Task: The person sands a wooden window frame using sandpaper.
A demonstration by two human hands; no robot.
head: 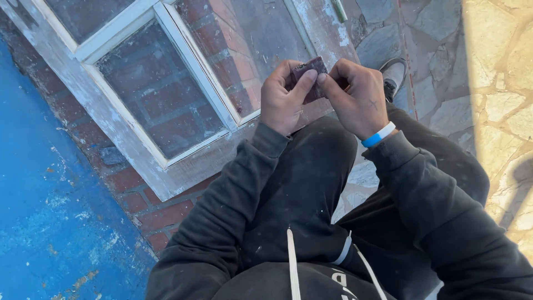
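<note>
Both hands meet at 12 o'clock over the knees. The left hand (284,100) and right hand (358,97) each have their grip clamped on a small dark sandpaper (308,75) piece held between them. A white window frame (133,141) lies on brick at 10 o'clock; a shoe (394,75) at 1.

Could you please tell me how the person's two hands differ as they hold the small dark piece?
The right hand wears a blue-and-white wristband; the left hand has a bare wrist. The right hand's back bears a small cross mark; the left's shows none. Both pinch the small dark reddish-brown sheet, above the weathered white wooden window frame.
</note>
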